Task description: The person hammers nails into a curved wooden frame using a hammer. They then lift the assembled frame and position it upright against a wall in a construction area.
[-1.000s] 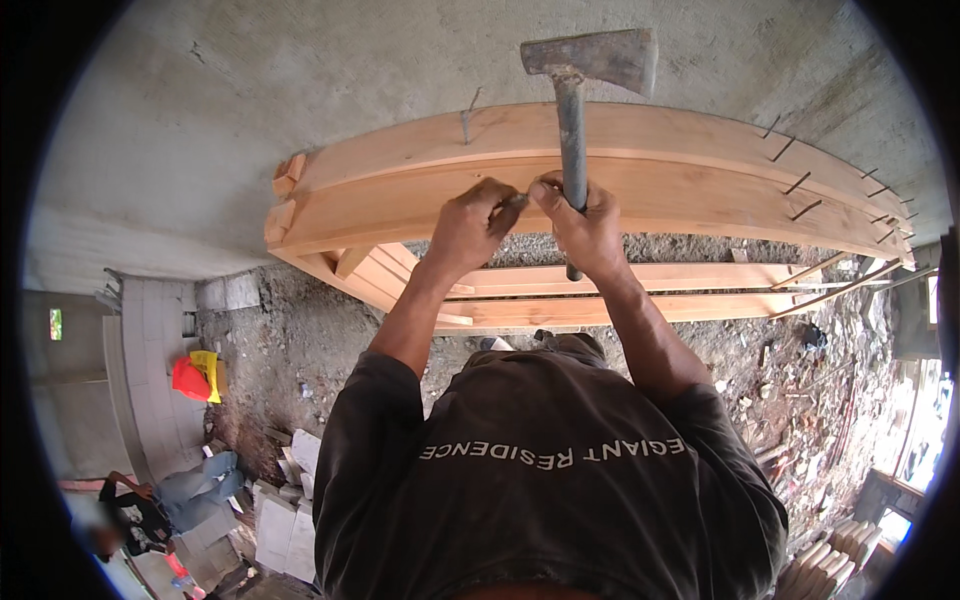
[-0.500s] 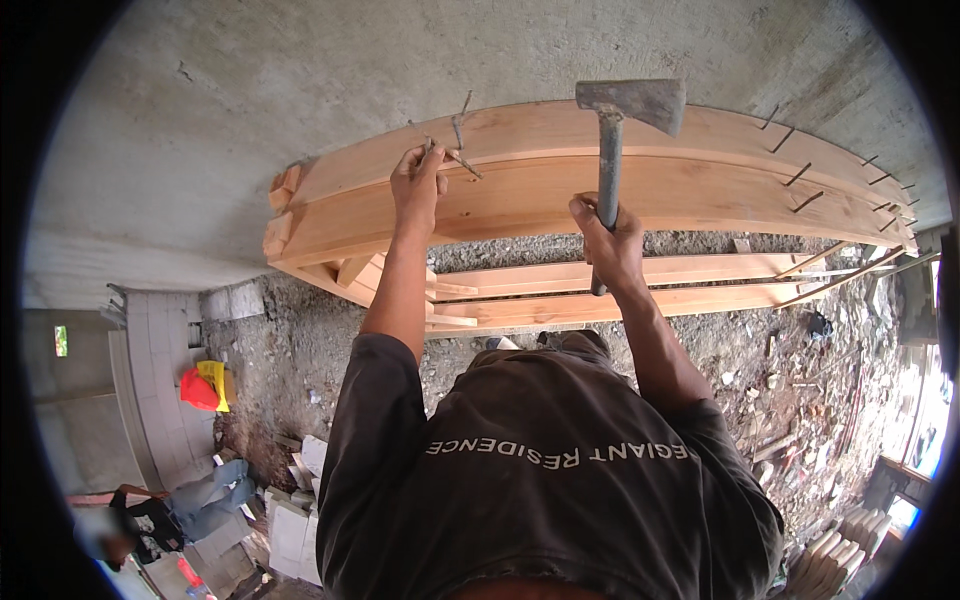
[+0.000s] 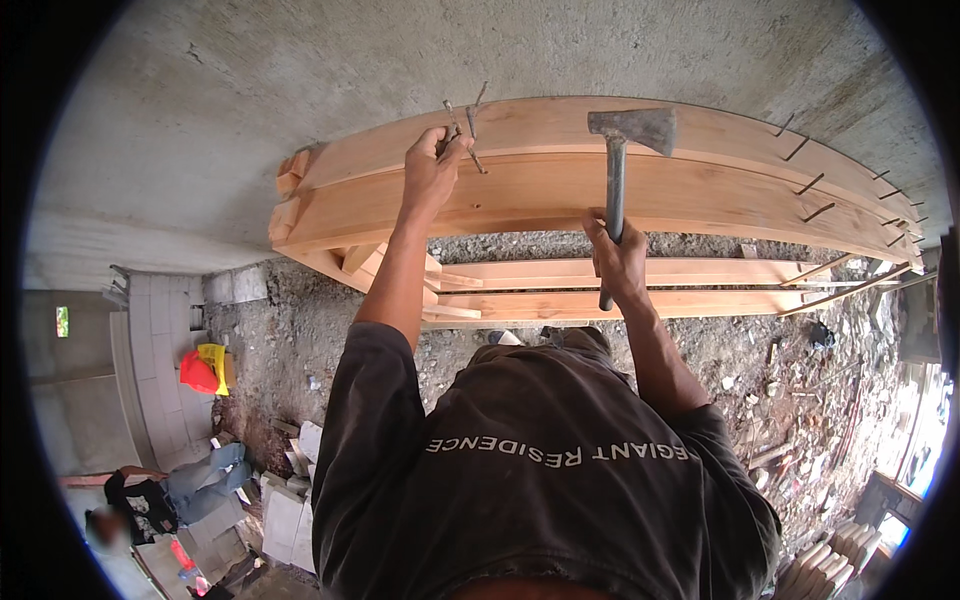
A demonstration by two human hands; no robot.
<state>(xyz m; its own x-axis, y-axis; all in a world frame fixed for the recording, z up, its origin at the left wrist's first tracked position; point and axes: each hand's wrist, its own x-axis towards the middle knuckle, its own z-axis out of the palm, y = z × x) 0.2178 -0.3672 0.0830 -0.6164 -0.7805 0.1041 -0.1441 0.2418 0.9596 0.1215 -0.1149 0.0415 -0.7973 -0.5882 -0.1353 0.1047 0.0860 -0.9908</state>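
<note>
My right hand [image 3: 622, 262] is wrapped around the grey handle of a hatchet-like hammer [image 3: 614, 180]. Its flared metal head is raised over the upper wooden beam [image 3: 540, 120]. Closed fingers of my left hand [image 3: 434, 165] pinch a long, thin, rusty nail [image 3: 478, 160]. The lower end of this nail reaches the face of the lower wooden beam [image 3: 560, 190], near the seam between the two. Just beside my left fingertips, a bent nail [image 3: 473, 118] stands up from the upper beam. Several more nails [image 3: 811, 184] stick out toward the beams' right end.
A concrete wall [image 3: 350, 70] rises behind the beams. Lower planks [image 3: 620, 272] and slanting braces lie nearer my body, above rubble-strewn ground [image 3: 720, 360]. To the left are grey blocks [image 3: 160, 360] and red and yellow bags [image 3: 200, 370]. Another person [image 3: 150, 500] is at the lower left.
My left hand has moved slightly right and up with its nail, closer to the bent nail. The hammer has lowered a little and shifted slightly right.
</note>
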